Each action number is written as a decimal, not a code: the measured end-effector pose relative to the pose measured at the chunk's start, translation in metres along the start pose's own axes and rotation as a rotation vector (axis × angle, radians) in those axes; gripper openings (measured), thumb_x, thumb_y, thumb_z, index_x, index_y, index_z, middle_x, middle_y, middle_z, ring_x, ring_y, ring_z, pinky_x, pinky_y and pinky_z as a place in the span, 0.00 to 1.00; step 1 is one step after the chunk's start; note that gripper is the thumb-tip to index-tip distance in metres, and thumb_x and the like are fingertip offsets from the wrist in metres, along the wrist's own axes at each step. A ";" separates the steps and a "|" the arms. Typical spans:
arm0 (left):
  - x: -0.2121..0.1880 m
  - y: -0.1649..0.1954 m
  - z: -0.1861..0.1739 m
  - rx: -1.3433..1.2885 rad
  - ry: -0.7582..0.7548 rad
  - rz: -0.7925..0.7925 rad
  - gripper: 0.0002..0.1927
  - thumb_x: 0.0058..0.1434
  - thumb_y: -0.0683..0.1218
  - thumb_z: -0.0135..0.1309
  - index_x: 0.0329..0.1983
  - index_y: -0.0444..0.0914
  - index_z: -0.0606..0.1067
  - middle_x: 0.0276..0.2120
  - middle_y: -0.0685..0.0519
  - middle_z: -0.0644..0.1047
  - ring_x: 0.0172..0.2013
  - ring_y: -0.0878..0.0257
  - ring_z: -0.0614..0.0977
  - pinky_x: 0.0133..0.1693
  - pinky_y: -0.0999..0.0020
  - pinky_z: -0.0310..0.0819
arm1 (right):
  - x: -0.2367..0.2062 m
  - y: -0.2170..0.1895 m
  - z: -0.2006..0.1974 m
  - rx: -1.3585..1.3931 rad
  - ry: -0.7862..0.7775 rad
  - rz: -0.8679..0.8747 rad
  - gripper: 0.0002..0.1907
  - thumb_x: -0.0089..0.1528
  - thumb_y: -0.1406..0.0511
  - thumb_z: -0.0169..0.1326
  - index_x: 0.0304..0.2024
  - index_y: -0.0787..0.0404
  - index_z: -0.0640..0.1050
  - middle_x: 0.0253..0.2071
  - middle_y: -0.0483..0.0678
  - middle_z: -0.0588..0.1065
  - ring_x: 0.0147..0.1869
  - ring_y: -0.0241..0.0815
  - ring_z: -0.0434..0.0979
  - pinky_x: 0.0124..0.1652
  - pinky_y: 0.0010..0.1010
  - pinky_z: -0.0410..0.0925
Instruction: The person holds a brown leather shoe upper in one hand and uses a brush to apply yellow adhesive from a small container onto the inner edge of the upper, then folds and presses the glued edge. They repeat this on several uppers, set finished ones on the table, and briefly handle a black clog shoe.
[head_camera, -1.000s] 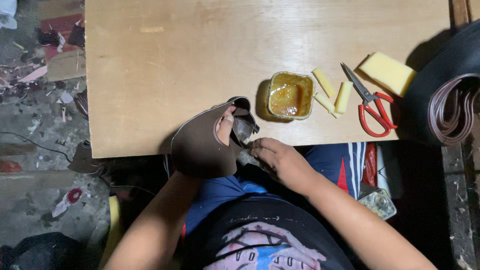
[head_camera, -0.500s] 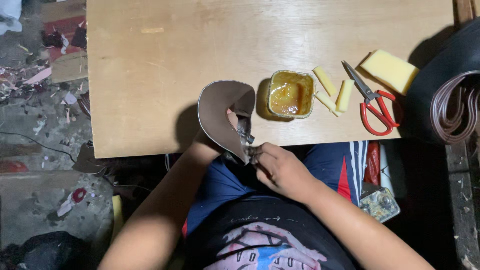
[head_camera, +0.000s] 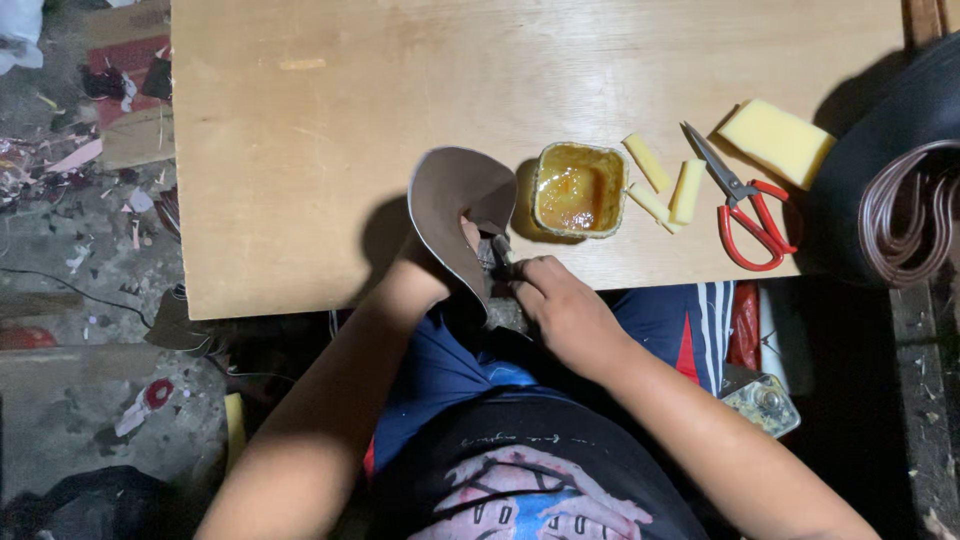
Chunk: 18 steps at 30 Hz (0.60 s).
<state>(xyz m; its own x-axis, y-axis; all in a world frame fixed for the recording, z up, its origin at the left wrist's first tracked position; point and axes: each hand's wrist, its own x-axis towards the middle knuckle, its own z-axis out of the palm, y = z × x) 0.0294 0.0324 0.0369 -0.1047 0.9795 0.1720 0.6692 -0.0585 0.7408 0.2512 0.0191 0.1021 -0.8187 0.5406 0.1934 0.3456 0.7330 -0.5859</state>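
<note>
**Hands work a curved grey piece at the bench edge**

Glue, foam and scissors lie within reach as a person bends over a plywood table (head_camera: 330, 150), holding a curved grey piece of leather-like material (head_camera: 448, 195) upright at the near edge. The left hand (head_camera: 440, 262) is mostly hidden behind the piece, with one finger showing over its inner face, and appears closed around it from behind. The right hand (head_camera: 562, 305) is curled at the piece's lower end, fingers pinched on a small dark part there; what exactly it grips cannot be made out.

Done well, the step likely calls for the left hand to keep the piece steady and braced against the table edge while the right works in short, controlled motions, well clear of the open pot of amber glue (head_camera: 578, 188) just beside it.

Right of the pot lie three yellow foam strips (head_camera: 668, 185), red-handled scissors (head_camera: 745, 205) and a larger yellow foam block (head_camera: 776, 140). A dark bag with coiled brown straps (head_camera: 905, 215) sits at the table's right end. The concrete floor (head_camera: 80, 230) to the left is littered with scraps.
</note>
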 end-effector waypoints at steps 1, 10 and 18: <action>0.000 0.001 -0.001 0.026 0.009 0.013 0.11 0.66 0.42 0.46 0.46 0.34 0.75 0.42 0.39 0.79 0.44 0.45 0.80 0.45 0.58 0.76 | 0.001 0.001 0.002 -0.011 -0.078 0.066 0.10 0.56 0.70 0.53 0.40 0.67 0.76 0.42 0.56 0.72 0.51 0.58 0.73 0.48 0.42 0.69; -0.009 -0.002 -0.002 -0.006 -0.021 -0.090 0.12 0.71 0.45 0.42 0.46 0.34 0.74 0.41 0.41 0.77 0.43 0.47 0.79 0.44 0.56 0.73 | 0.020 0.008 0.019 0.018 0.105 -0.026 0.13 0.59 0.71 0.51 0.46 0.68 0.76 0.47 0.57 0.71 0.52 0.57 0.73 0.47 0.41 0.69; -0.012 -0.012 -0.003 -0.037 0.010 -0.146 0.12 0.70 0.44 0.41 0.45 0.33 0.73 0.41 0.42 0.77 0.42 0.50 0.79 0.45 0.57 0.74 | -0.004 -0.017 -0.012 -0.088 0.284 -0.031 0.17 0.54 0.74 0.57 0.46 0.71 0.75 0.44 0.59 0.72 0.49 0.59 0.73 0.47 0.43 0.70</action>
<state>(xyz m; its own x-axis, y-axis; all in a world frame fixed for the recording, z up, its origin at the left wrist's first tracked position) 0.0203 0.0210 0.0285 -0.2062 0.9762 0.0666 0.6186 0.0773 0.7819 0.2543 0.0096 0.1208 -0.6726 0.6024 0.4299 0.3709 0.7771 -0.5085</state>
